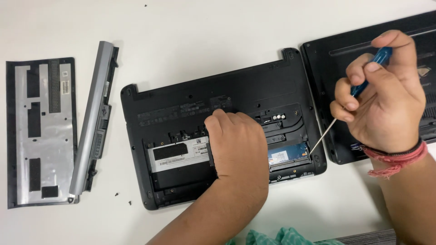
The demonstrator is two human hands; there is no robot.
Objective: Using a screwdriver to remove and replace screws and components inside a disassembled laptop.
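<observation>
A black laptop (181, 102) lies upside down on the white table with its bottom bay uncovered. Inside the bay I see a hard drive (177, 154) with a white label and a blue memory module (287, 155). My left hand (238, 145) rests flat on the middle of the bay, pressing down between the drive and the module. My right hand (383, 95) grips a blue-handled screwdriver (370, 72). Its thin shaft slants down-left, and the tip touches the bay's right edge next to the memory module.
A long grey battery (93, 122) lies left of the laptop, beside a removed cover panel (41, 131) with its silver inner side up. A second black laptop (327, 90) sits at the right. Small dark screws (116, 194) lie near the front. Green cloth (281, 237) shows at the bottom edge.
</observation>
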